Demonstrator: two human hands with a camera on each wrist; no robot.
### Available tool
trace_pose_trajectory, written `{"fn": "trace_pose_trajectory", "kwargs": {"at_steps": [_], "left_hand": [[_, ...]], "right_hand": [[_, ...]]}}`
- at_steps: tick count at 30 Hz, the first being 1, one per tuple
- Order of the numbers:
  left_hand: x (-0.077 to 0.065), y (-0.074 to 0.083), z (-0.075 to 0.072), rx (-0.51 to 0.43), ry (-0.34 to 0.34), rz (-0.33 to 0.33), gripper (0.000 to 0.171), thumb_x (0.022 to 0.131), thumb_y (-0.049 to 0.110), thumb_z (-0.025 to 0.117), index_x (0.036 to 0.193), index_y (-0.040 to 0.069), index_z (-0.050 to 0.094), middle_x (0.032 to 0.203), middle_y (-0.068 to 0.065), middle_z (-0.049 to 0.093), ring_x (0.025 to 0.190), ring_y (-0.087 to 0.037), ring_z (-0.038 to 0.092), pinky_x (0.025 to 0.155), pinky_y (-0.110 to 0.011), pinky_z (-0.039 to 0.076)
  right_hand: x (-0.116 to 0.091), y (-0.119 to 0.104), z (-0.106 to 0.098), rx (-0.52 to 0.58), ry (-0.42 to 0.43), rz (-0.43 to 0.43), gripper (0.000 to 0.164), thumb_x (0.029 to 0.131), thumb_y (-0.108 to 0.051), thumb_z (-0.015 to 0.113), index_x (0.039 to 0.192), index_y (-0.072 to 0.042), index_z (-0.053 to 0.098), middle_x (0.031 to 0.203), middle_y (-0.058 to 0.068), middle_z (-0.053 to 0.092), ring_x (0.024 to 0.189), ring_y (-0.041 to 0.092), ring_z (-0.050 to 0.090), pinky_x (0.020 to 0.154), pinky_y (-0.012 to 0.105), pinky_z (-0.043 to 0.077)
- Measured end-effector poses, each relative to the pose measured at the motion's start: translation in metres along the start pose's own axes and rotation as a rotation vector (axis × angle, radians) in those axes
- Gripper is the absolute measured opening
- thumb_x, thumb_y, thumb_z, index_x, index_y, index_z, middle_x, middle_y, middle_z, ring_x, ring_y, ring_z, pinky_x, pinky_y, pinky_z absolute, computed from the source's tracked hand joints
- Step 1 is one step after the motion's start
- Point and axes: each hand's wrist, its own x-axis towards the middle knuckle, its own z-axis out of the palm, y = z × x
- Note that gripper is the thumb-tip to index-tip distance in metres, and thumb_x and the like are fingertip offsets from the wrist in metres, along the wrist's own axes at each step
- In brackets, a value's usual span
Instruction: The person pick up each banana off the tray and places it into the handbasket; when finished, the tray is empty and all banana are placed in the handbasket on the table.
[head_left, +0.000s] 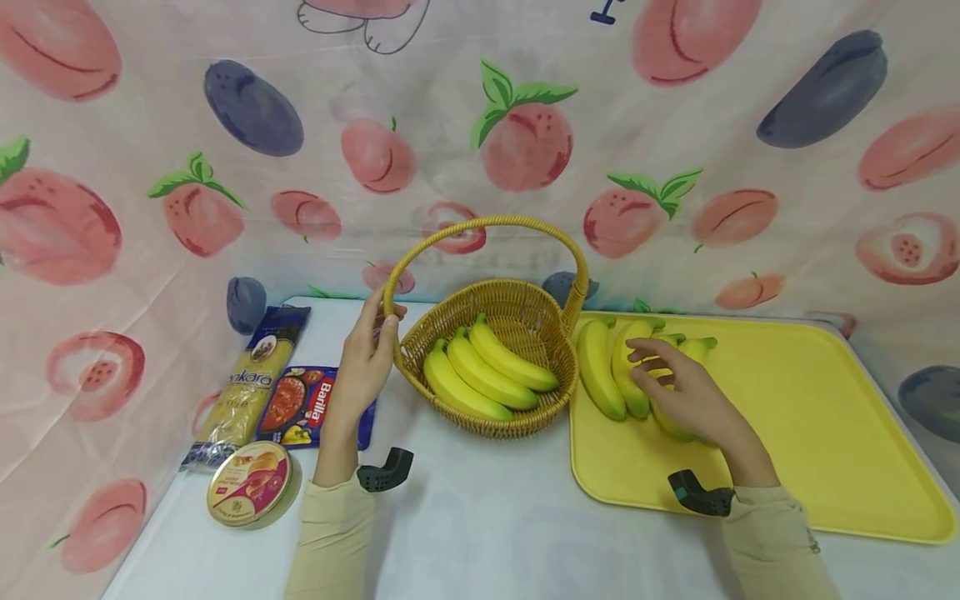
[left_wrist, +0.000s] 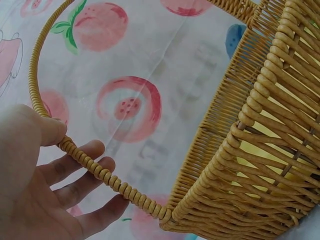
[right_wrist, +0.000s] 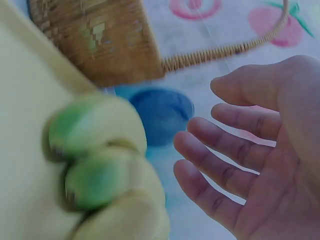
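Observation:
A wicker basket [head_left: 491,429] with a tall arched handle stands at the middle, three bananas [head_left: 491,371] lying inside it. My left hand [head_left: 365,354] holds the left side of the handle, thumb on one side and fingers behind it, as the left wrist view shows. Several more bananas [head_left: 596,367] lie side by side at the left of the yellow tray [head_left: 810,433]. Over them hovers my right hand [head_left: 686,387], its fingers parted and holding nothing. In the right wrist view the banana tips [right_wrist: 95,125] are blurred and apart from the fingers.
Left of the basket lie a pasta pack [head_left: 243,383], a blue Barilla pouch [head_left: 296,404] and a round tin [head_left: 250,483] on the white table [head_left: 480,517]. Behind everything hangs a fruit-print cloth [head_left: 450,108], which also covers the left side.

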Motion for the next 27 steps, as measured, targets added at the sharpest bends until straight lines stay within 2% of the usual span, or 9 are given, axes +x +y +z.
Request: {"fn": "trace_pose_trajectory", "kwargs": {"at_steps": [2, 6, 8, 10, 13, 17, 20, 27], "left_hand": [[0.0, 0.0, 0.0, -0.001, 0.001, -0.001, 0.045, 0.103, 0.014, 0.035, 0.147, 0.013, 0.029, 0.123, -0.021, 0.054, 0.11, -0.032, 0.051, 0.088, -0.047, 0.045], [-0.001, -0.001, 0.0, 0.005, 0.003, 0.008, 0.045, 0.103, 0.014, 0.036, 0.147, 0.013, 0.029, 0.122, -0.021, 0.055, 0.11, -0.033, 0.051, 0.088, -0.048, 0.045], [-0.001, -0.002, 0.0, 0.007, 0.005, 0.019, 0.045, 0.103, 0.014, 0.037, 0.147, 0.012, 0.029, 0.122, -0.022, 0.055, 0.11, -0.033, 0.051, 0.088, -0.048, 0.046], [0.0, -0.003, 0.0, 0.005, 0.004, 0.018, 0.045, 0.103, 0.015, 0.037, 0.147, 0.012, 0.03, 0.122, -0.022, 0.055, 0.11, -0.033, 0.051, 0.088, -0.048, 0.046], [0.0, -0.004, 0.0, -0.002, 0.005, 0.01, 0.044, 0.103, 0.015, 0.037, 0.147, 0.014, 0.03, 0.123, -0.022, 0.054, 0.11, -0.032, 0.051, 0.088, -0.048, 0.046], [-0.001, -0.004, 0.0, -0.006, 0.004, 0.004, 0.044, 0.103, 0.015, 0.036, 0.147, 0.014, 0.03, 0.123, -0.021, 0.054, 0.11, -0.032, 0.051, 0.089, -0.048, 0.046], [-0.001, -0.005, 0.0, -0.008, -0.001, 0.003, 0.045, 0.103, 0.015, 0.036, 0.147, 0.013, 0.029, 0.124, -0.022, 0.054, 0.112, -0.032, 0.051, 0.091, -0.05, 0.046], [0.001, -0.005, 0.0, -0.013, 0.002, -0.002, 0.044, 0.103, 0.014, 0.036, 0.147, 0.014, 0.031, 0.124, -0.022, 0.053, 0.117, -0.035, 0.05, 0.091, -0.05, 0.046]], "right_hand": [[-0.005, 0.008, -0.003, -0.015, 0.035, 0.013, 0.046, 0.098, -0.027, 0.05, 0.139, -0.009, 0.042, 0.122, 0.014, 0.057, 0.11, 0.025, 0.055, 0.086, 0.029, 0.047], [-0.016, 0.028, -0.009, -0.021, 0.109, 0.043, 0.045, 0.098, -0.026, 0.051, 0.138, -0.007, 0.043, 0.119, 0.015, 0.058, 0.102, 0.002, 0.052, 0.078, 0.012, 0.044], [-0.02, 0.037, -0.012, -0.018, 0.138, 0.055, 0.045, 0.098, -0.026, 0.051, 0.138, -0.006, 0.044, 0.118, 0.016, 0.058, 0.098, -0.009, 0.047, 0.076, 0.008, 0.042], [-0.023, 0.045, -0.014, -0.019, 0.159, 0.072, 0.046, 0.098, -0.026, 0.051, 0.137, -0.003, 0.043, 0.119, 0.018, 0.057, 0.095, -0.014, 0.043, 0.075, 0.007, 0.041], [-0.024, 0.055, -0.017, -0.041, 0.184, 0.101, 0.048, 0.098, -0.027, 0.05, 0.136, 0.001, 0.043, 0.12, 0.022, 0.054, 0.102, 0.004, 0.05, 0.075, 0.009, 0.04], [-0.025, 0.066, -0.017, -0.059, 0.182, 0.184, 0.055, 0.098, -0.031, 0.049, 0.137, 0.006, 0.039, 0.122, 0.028, 0.048, 0.106, 0.04, 0.049, 0.078, 0.031, 0.047], [-0.023, 0.075, -0.014, -0.056, 0.156, 0.26, 0.065, 0.097, -0.036, 0.049, 0.139, 0.011, 0.032, 0.125, 0.032, 0.043, 0.107, 0.046, 0.047, 0.079, 0.049, 0.046], [-0.02, 0.085, -0.01, -0.069, 0.056, 0.399, 0.085, 0.096, -0.05, 0.043, 0.146, 0.011, 0.013, 0.131, 0.037, 0.038, 0.113, 0.048, 0.043, 0.088, 0.057, 0.041]]}}
